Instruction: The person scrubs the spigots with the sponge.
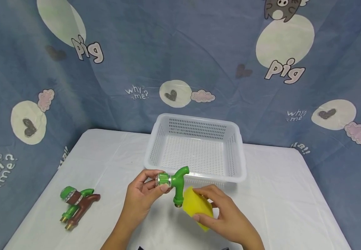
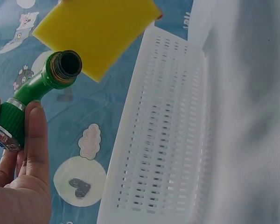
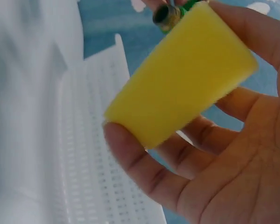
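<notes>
Tap, glossy green, with ribbed green knob, silver-coloured collar and threaded metal inlet (image 1: 178,182): held just below the centre of the frame in the head view, off the surface. Knob end lies in the grip of the left hand (image 1: 147,191), pinched between thumb and fingers. Pipe, the long axis, stands nearly upright on the right side of that grip: curved spout at the top, leaning to the upper right; threaded inlet at the bottom, facing down.

Sponge, bright yellow, block-shaped, foam (image 1: 198,205): immediately right of the inlet, in the grip of the right hand (image 1: 225,213), pinched between thumb and fingers. Long axis runs on a slant from upper left to lower right.

Key relation, by judgement: lower pipe to left edge of sponge. The two are side by side at lower centre; whether they touch cannot be told. Left hand is the nearer to the knob; the right hand's sponge is the nearer to the inlet.

Basket, white, rectangular, perforated plastic (image 1: 196,152): directly behind both hands, centre of frame, on the white cloth-covered surface (image 1: 286,194).

Taps, two, lying crossed at lower left, well apart from the hands: one reddish-brown with brass-coloured thread (image 1: 83,206), one green, partly hidden beneath (image 1: 71,210).

Backdrop, blue printed cloth (image 1: 199,52): upper frame, behind the basket.
</notes>
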Demonstrator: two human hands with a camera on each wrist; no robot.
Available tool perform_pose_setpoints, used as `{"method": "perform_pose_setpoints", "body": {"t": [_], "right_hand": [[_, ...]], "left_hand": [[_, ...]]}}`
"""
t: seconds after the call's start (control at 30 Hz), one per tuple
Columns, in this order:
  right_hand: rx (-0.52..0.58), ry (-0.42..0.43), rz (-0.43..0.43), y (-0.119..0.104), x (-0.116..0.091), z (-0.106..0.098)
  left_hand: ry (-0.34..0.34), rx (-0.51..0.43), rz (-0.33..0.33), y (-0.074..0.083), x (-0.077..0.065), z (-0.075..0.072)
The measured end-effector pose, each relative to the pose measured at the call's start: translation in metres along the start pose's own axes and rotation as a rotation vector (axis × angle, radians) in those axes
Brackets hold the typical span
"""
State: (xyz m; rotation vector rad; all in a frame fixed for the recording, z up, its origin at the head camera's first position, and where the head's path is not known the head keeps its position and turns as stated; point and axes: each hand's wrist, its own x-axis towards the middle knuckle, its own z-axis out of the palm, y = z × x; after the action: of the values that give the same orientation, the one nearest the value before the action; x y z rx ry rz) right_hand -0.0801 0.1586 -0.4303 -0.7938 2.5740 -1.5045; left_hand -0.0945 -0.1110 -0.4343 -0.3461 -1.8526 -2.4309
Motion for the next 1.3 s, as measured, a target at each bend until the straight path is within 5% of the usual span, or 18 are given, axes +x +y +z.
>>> {"method": "perform_pose_setpoints", "body": {"t": [0.17,0.3,0.67,0.97,1.17,1.3], "right_hand": [[0.078,0.156,-0.067,0.000,-0.001,-0.004],[0.119,0.191,-0.108,-0.001,0.000,0.000],[0.035,0.092,-0.117,0.000,-0.007,0.008],[-0.008,-0.014,-0.098,0.004,-0.015,-0.010],[-0.025,0.128,-0.097,0.000,-0.017,-0.028],[-0.053,0.218,-0.079,-0.004,-0.018,-0.043]], "left_hand": [[-0.015,-0.028,-0.008,-0.002,0.000,0.002],[-0.041,-0.032,-0.019,-0.003,-0.001,0.005],[-0.017,0.016,-0.028,-0.002,0.000,0.008],[0.021,0.045,-0.022,-0.003,-0.001,0.006],[0.121,0.167,-0.073,-0.002,0.006,0.006],[0.125,0.192,-0.146,0.001,0.024,0.012]]}}
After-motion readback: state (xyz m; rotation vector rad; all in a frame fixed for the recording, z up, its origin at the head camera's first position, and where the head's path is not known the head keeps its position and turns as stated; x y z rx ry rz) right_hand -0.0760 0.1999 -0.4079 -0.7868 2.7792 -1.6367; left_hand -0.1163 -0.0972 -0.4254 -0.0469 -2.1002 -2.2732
